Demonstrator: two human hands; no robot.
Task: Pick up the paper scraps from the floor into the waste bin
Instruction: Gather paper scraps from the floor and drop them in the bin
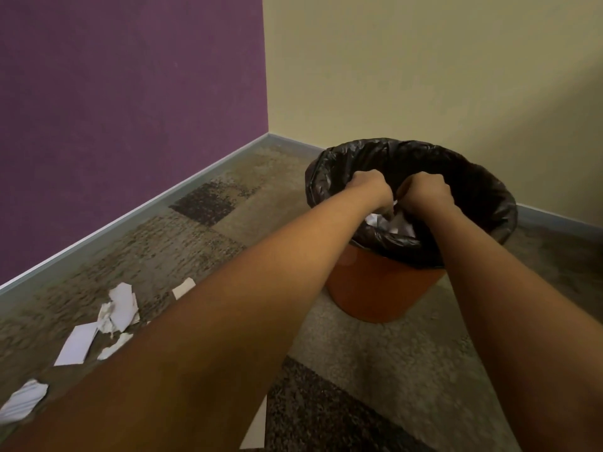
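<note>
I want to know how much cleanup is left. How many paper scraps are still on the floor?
About 6 show: a crumpled cluster, a scrap right of it, a flat sheet, a torn strip, one bottom left, one under the left forearm. The arms may hide more.

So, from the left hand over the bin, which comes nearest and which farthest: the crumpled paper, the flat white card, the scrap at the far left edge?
1. Crumpled paper, on the carpet left of the left hand.
2. Flat white card, lower left.
3. Edge scrap, bottom-left corner.

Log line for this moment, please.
phase: dropping | left hand, right hand: over waste bin, curled on white paper | paper scraps: on floor
</note>
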